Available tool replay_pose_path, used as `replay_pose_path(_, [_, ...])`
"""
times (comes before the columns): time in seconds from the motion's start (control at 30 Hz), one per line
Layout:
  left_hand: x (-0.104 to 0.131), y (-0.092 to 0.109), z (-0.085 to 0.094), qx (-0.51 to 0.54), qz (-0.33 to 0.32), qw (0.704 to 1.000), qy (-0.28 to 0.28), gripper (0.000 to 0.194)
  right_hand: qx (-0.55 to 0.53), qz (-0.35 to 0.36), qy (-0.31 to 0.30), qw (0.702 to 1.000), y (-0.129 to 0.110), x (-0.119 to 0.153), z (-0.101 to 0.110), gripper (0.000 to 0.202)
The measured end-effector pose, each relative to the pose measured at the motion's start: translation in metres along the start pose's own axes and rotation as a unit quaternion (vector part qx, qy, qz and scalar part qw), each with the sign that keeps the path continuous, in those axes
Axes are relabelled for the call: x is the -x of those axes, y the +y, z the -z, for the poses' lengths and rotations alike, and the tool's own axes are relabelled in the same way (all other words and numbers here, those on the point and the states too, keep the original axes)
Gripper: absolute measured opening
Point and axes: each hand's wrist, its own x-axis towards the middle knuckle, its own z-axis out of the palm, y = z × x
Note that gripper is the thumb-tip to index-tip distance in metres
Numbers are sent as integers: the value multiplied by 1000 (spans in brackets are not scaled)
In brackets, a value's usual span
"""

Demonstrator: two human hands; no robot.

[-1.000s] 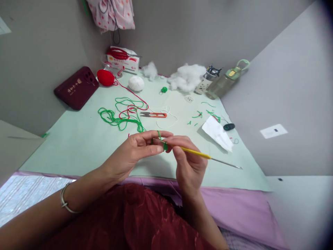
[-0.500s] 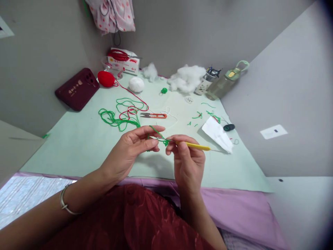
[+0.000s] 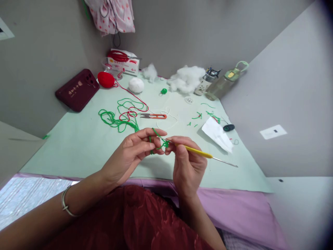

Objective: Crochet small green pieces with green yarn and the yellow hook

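Observation:
My right hand (image 3: 189, 163) grips a yellow-handled crochet hook (image 3: 196, 150), its bare metal end pointing out to the right. The hook's other tip sits in a small piece of green crochet (image 3: 165, 143) between my two hands. Green yarn (image 3: 150, 140) runs over the raised index finger of my left hand (image 3: 137, 146) and through its closed fingers. From there it leads back to a loose tangle of green yarn (image 3: 111, 119) on the table. Orange thread snips (image 3: 154, 116) lie just beyond my hands.
Behind are a red yarn ball (image 3: 106, 80), a white yarn ball (image 3: 136, 85), white stuffing (image 3: 187, 79) and a tissue box with red scissors (image 3: 118, 56). A dark red phone-like case (image 3: 77, 90) leans at left. A bottle (image 3: 225, 83) and folded white paper (image 3: 217, 134) stand or lie at right.
The crochet hook has tilted, its right end swinging down and clear of the white paper. My left thumb has drawn back a little, and the green crochet shows more.

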Motion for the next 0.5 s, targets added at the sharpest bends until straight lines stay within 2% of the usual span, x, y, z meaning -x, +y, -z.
replay_pose_path(0.2, [1,-1,-2,-27,-4,1000,-5,18,35,49,4,998,-3,1,-5,22])
replay_pose_path(0.37, [1,-4,-1,-63,1,998,28,27,49,72,1,996,-3,2,-6,22])
replay_pose_path(0.5, [3,-5,-3,-64,-4,997,30,31,48,69,0,996,-2,2,-7,23])
